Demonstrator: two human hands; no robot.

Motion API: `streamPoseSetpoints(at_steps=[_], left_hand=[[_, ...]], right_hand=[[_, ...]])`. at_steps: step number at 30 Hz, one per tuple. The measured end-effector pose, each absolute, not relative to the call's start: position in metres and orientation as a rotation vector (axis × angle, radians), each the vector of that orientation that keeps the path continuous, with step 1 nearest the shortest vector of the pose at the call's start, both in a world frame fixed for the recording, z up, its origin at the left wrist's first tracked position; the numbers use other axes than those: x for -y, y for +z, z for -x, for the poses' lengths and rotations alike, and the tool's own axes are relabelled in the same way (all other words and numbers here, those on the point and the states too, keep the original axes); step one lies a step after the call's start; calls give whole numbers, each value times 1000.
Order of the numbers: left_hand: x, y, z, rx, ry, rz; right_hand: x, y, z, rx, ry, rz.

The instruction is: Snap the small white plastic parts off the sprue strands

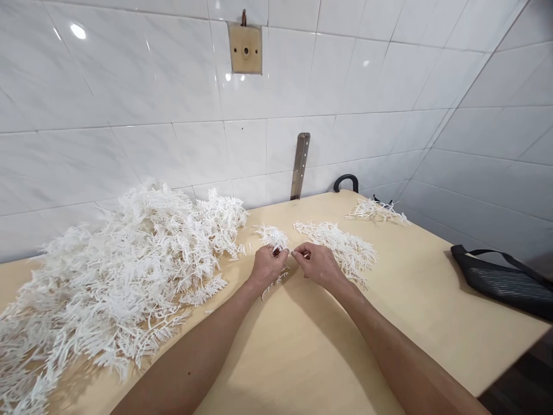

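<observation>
My left hand [266,266] and my right hand [317,264] meet over the middle of a light wooden table [311,346]. Both pinch the same white plastic sprig [279,271], a thin branched piece whose lower end pokes out below my left hand. A small clump of the same white pieces [272,235] lies just behind my left hand. A flatter pile [341,245] spreads out behind and to the right of my right hand.
A big heap of white plastic sprigs [121,276] covers the table's left side up to the tiled wall. A small batch [375,210] lies at the far right corner by a black handle [345,181]. A black bag [505,282] rests at the right edge.
</observation>
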State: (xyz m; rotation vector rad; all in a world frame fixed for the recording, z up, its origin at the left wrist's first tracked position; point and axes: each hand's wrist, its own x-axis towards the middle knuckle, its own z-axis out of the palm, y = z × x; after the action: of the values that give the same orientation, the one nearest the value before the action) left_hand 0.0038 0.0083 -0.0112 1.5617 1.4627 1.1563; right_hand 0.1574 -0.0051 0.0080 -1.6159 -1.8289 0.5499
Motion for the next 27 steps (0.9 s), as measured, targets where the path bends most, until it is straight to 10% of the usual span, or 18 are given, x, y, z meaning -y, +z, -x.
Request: streamPoseSetpoints(at_steps=[27], left_hand=[[-2, -3, -4, -1489, 1139, -1658]], right_hand=[[5, 2, -147, 1380, 1123, 1432]])
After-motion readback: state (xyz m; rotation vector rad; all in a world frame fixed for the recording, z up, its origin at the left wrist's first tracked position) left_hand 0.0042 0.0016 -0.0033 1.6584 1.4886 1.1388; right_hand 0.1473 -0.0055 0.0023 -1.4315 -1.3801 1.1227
